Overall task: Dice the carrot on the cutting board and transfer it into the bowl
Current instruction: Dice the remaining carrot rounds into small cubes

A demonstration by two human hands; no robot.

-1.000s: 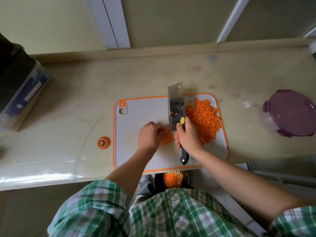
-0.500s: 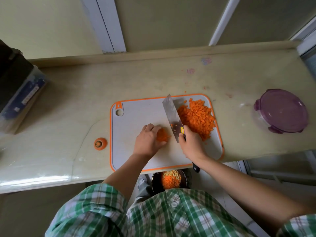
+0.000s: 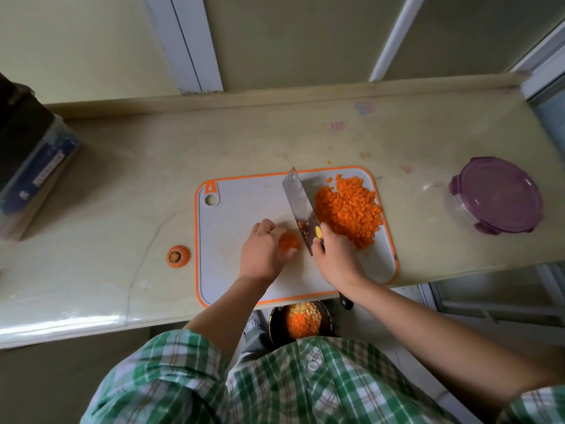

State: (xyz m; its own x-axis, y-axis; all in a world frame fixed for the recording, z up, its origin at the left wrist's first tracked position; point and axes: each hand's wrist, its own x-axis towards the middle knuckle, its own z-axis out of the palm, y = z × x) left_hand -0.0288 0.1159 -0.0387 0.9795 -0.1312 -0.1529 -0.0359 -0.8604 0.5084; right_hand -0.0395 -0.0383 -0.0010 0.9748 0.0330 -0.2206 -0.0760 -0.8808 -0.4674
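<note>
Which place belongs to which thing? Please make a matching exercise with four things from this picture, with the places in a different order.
Things:
1. carrot top
2. dice pile
3. purple tub
4. bowl

Places:
a. on the right part of the board
b. below the near edge of the counter
c. on the counter, left of the board
d. on the counter, right of the board

Pairs: 1-c, 2-a, 3-d, 4-b
</note>
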